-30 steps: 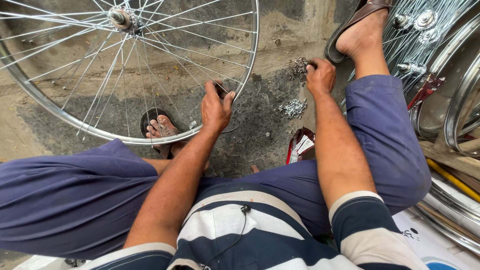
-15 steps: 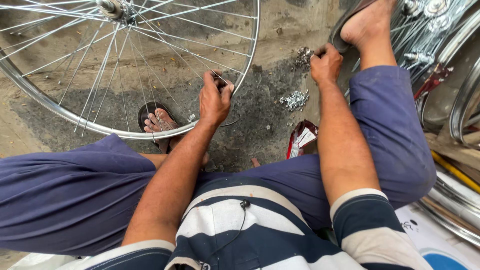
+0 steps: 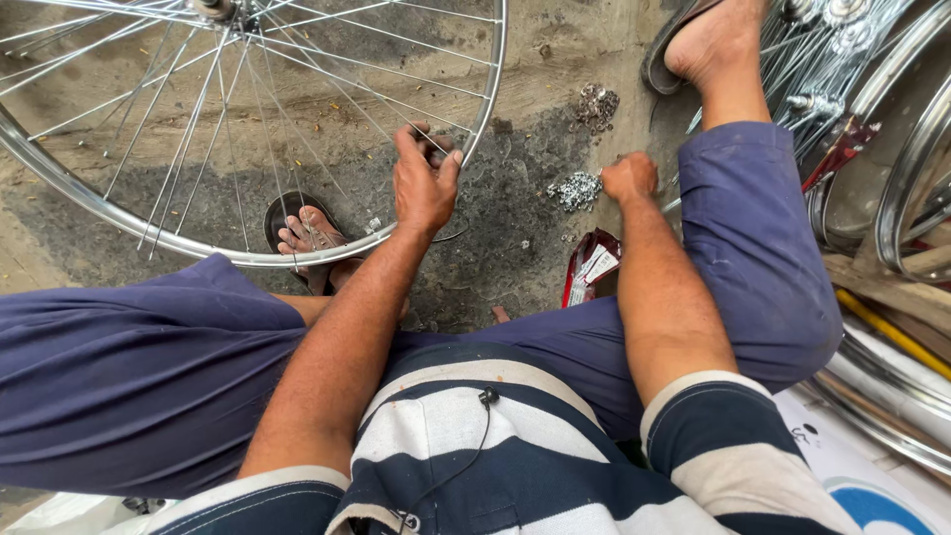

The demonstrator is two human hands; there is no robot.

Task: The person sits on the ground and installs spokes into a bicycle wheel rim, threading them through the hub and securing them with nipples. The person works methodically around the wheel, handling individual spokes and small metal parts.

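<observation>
Left hand (image 3: 424,183) grip clamped on wheel (image 3: 297,129) rim, near right edge, steadying it upright on floor; right hand (image 3: 631,178) closed into a fist beside nipple pile (image 3: 577,190), contents hidden, cannot tell.

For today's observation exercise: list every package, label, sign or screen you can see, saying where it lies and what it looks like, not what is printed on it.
Small red packet: on the ground between the person's legs, just below the right hand; open, crumpled, with white label panels.
White printed sheet: bottom right corner beside the right knee; flat, white, with a blue round shape and small dark marks.
No screens or signs show.
</observation>
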